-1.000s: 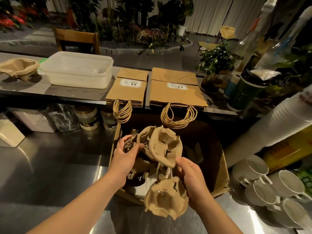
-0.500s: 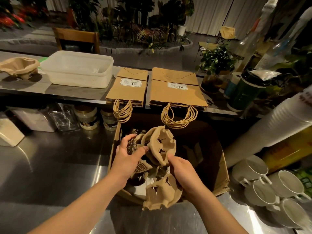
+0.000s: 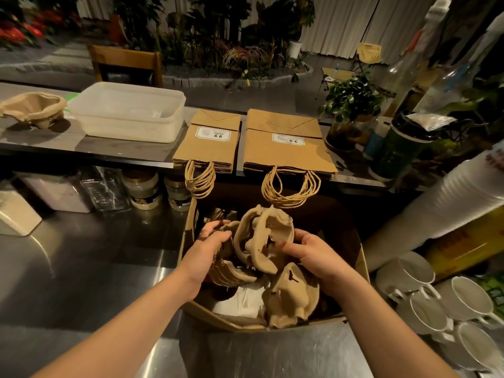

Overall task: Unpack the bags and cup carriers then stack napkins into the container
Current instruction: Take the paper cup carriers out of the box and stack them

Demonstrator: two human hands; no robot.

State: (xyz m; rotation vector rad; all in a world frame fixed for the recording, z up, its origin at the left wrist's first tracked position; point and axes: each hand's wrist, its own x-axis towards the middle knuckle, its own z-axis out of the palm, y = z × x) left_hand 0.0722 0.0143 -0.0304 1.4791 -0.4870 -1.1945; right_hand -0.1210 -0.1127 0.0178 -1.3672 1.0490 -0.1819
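A: We are gripping the cup carriers [image 3: 263,238] inside the cardboard box [image 3: 362,264]; left hand [image 3: 208,248] and right hand [image 3: 313,253] are both curling around them.

B: They are interlocking, so pulling could be tearing them. The container [image 3: 128,114] is waiting on the shelf's far left.

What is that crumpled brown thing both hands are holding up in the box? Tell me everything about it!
It is a cup carrier, made of what looks like tan moulded paper pulp, rough and matte. It has rounded cup pockets with torn-looking slits, and it looks bent and crumpled. It is tilted up on edge over the open cardboard box. The left hand grips a stack of carriers at its left side and the right hand grips its right edge. More carriers lie below it in the box.
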